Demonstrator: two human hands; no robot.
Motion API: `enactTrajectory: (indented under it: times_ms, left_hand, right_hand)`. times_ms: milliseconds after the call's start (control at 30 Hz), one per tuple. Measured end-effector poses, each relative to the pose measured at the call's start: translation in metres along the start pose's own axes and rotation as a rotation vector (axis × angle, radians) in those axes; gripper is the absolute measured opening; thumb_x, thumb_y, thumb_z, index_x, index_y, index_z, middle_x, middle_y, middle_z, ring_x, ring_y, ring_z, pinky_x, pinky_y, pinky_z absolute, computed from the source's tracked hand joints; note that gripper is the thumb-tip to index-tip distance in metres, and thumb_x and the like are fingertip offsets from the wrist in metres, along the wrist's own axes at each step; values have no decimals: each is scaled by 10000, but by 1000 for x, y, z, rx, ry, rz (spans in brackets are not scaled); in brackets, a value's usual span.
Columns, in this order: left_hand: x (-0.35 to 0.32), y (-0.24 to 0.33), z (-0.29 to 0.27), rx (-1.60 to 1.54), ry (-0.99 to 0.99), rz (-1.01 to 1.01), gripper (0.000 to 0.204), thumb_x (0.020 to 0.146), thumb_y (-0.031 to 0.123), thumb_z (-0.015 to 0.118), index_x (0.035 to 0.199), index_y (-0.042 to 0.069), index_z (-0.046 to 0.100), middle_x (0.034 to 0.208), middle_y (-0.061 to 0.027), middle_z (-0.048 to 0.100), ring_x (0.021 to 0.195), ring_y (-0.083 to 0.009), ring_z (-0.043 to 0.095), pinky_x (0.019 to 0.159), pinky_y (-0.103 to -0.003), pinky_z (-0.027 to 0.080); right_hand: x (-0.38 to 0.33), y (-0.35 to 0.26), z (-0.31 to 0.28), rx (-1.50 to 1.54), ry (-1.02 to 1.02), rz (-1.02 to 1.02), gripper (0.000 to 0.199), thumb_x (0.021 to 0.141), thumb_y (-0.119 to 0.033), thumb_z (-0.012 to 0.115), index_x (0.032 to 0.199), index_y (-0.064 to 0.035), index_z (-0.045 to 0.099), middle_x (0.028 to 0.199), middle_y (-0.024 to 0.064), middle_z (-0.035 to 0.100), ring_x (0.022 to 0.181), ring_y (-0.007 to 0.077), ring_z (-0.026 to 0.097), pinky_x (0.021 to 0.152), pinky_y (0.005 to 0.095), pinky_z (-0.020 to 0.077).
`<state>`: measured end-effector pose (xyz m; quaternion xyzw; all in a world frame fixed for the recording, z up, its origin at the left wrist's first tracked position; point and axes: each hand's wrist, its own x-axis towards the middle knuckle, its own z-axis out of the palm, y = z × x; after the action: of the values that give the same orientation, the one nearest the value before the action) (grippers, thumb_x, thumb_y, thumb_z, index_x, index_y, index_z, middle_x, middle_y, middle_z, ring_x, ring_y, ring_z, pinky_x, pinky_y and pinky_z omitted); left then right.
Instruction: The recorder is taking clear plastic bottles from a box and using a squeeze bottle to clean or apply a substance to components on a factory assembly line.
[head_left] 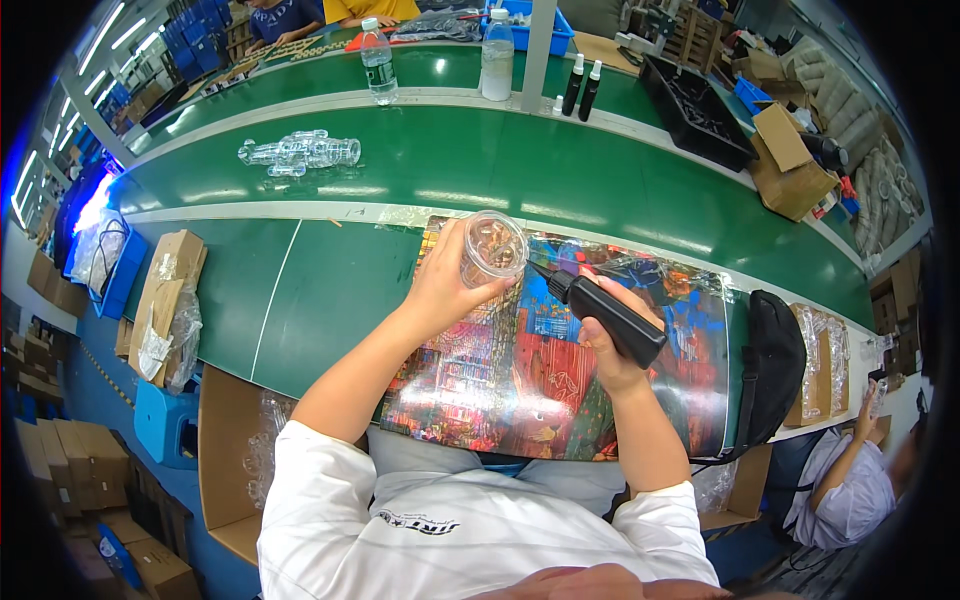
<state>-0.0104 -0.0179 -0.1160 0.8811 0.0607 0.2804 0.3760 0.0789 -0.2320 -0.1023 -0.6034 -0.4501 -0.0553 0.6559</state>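
Observation:
My left hand (440, 278) is closed round a clear round plastic container (494, 243), with its circular end tilted up toward me. In my right hand (612, 365) is a black squeeze bottle (622, 325) with a pointed nozzle. The nozzle tip points left and lies right by the container's rim; whether it touches cannot be made out. Both are held above a glossy, colourful printed mat (470, 405) on the green table. Beyond, on the green conveyor belt (430, 150), lies a clear plastic piece (305, 152) with several bulges along its sides.
Two plastic bottles (379, 65) and two slim black bottles (588, 92) stand on the far ledge. A black tray (695, 115) is at the far right. A black bag (775, 365) lies right of the mat, cardboard with plastic wrap (165, 305) at left. Another person (845, 480) sits at right.

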Motion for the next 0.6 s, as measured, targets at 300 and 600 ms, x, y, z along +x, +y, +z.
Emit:
enactTrajectory:
  times_ms: [300,600]
  left_hand:
    - [-2,-8,7,-74,-25,-19,764,713,176,748,1328,48,313,1090,-123,487,971,-234,546,869,-339,438]
    - [-3,-8,4,-158,-85,-30,784,748,162,666,1379,35,218,1184,-174,448,1139,-317,452,976,-396,364]
  right_hand:
    - [7,-2,-1,-154,-58,-173,348,768,-132,695,1045,54,599,1006,179,657,829,224,677,733,267,519]
    - [8,-1,0,-205,-55,-232,352,760,-141,698,1044,42,602,1004,173,659,785,216,683,681,256,526]
